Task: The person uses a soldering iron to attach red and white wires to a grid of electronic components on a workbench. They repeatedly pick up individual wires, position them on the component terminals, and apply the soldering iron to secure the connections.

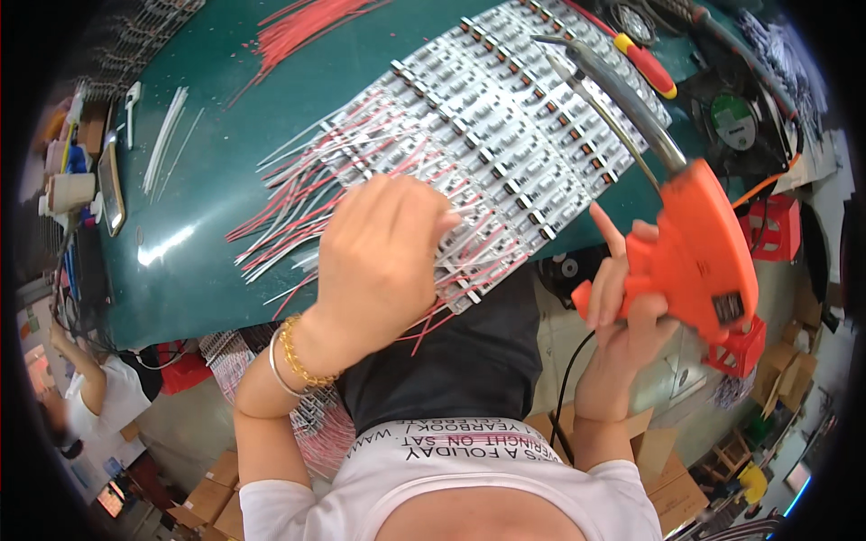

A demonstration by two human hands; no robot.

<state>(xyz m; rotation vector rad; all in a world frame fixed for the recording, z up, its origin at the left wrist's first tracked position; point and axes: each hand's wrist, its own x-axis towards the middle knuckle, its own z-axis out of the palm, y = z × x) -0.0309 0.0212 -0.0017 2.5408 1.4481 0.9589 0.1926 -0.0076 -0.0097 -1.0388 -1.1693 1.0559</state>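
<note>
My right hand (622, 307) is wrapped round the grip of an orange soldering gun (699, 243), its index finger stretched out. The gun's metal barrel and thin feed tube reach up and left, the bent tip hanging over the panel. Below lies a slanted panel of small silver parts in rows (505, 117). Red and white wires (298, 198) stick out from its near-left rows. Over these wires my left hand (383, 252) is closed, knuckles up, thumb tip beside the white wire ends. What its fingers pinch is hidden beneath the hand.
A bundle of red wires (302, 32) and some loose white wires (162, 135) lie on the green table (198, 270). At the left edge rests a phone (112, 185). A red-and-yellow-handled tool (645, 65) and a black fan (735, 117) are at the far right. Another person (104, 388) sits at far left.
</note>
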